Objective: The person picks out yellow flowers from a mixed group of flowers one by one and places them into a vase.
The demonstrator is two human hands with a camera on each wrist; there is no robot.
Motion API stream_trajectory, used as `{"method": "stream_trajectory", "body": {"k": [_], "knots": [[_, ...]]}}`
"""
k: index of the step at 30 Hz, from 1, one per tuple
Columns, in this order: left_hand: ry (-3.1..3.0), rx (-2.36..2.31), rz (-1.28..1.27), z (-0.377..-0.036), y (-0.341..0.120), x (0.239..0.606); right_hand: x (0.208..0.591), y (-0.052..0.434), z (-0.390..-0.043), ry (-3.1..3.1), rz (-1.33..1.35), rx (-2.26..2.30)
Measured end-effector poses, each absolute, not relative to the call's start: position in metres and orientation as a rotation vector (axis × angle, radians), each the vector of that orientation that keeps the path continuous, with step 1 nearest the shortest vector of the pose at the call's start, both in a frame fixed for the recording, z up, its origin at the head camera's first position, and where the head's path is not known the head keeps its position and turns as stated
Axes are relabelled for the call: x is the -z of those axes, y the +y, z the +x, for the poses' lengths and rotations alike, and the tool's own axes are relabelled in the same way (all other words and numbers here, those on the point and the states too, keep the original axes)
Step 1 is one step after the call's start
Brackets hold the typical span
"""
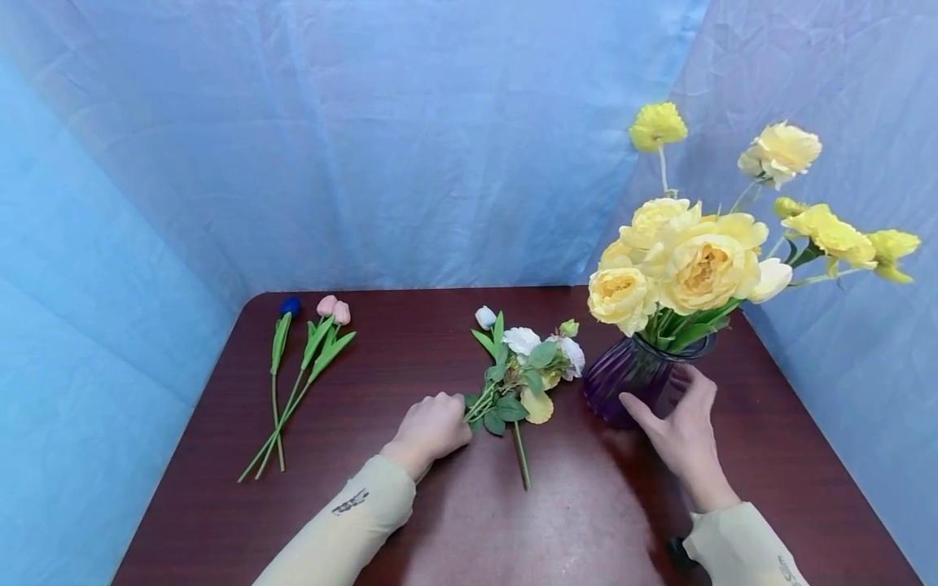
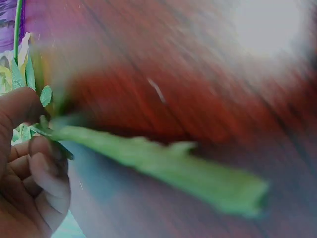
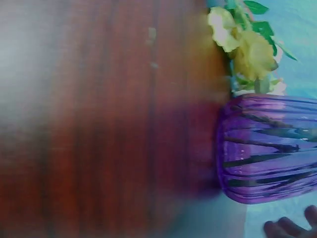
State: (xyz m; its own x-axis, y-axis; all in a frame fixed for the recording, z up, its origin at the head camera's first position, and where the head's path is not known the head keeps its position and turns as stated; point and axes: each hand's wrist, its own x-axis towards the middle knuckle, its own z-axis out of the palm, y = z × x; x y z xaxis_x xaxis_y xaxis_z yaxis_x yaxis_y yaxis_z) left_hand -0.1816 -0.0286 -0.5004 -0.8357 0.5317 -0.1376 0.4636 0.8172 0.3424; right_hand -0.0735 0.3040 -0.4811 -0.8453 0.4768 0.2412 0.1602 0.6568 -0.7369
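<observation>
Nearest, left hand clenched round the stems of the white flower bunch lying on the table. Right hand open, fingers against the purple vase holding yellow flowers. Tulips far left, head view only.

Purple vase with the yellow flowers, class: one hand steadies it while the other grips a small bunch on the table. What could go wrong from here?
1. The purple vase looks top-heavy: the yellow flowers lean out toward the right, so it might tip if the right hand lets go.
2. The left hand grips the small bunch by its stems; lifting it past the vase could knock the blooms.
</observation>
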Motion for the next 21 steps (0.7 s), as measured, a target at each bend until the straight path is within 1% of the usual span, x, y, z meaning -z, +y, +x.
{"method": "stream_trajectory", "body": {"k": [2, 4, 10, 13, 21], "knots": [[2.778, -0.458, 0.77, -0.182, -0.032, 0.499, 0.484, 0.301, -0.068, -2.403, -0.526, -0.957], [2.786, -0.479, 0.777, -0.183, -0.035, 0.496, 0.486, 0.297, -0.062, -2.377, -0.483, -0.863], [2.796, -0.529, 0.821, -0.184, -0.039, 0.491, 0.495, 0.282, -0.053, -2.57, -0.172, -0.626], [2.775, -0.559, 0.832, -0.183, -0.041, 0.491, 0.501, 0.272, -0.054, -2.762, -0.059, -0.608], [2.794, -0.669, 0.903, -0.179, -0.044, 0.491, 0.511, 0.246, -0.062, -3.041, 0.03, -0.67]]}}
